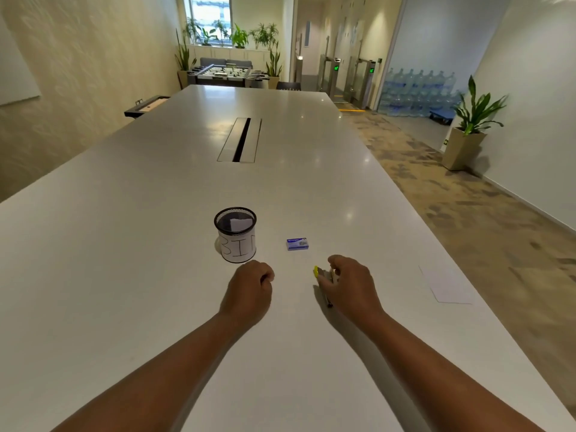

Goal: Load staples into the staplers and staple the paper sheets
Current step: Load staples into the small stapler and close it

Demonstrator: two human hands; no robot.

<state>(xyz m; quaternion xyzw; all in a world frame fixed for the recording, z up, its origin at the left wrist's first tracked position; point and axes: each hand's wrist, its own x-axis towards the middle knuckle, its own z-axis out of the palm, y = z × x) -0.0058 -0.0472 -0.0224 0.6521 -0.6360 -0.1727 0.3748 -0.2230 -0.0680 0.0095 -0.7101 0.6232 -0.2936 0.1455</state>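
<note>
My right hand (pixel 350 286) rests on the white table (pixel 156 244), curled over a small stapler (pixel 322 275) with a yellow end and a grey metal body; most of the stapler is hidden under my fingers. A small blue box of staples (pixel 297 244) lies just beyond that hand. My left hand (pixel 251 286) is closed in a loose fist in front of a black mesh cup, and I see nothing in it. White paper sheets (pixel 445 285) lie flat to the right, near the table edge.
The black mesh cup (pixel 236 235), wrapped in a paper label reading "BIN", stands beyond my left hand with a paper scrap inside. A cable slot (pixel 241 140) is set in the table's middle. The table's right edge drops to carpet.
</note>
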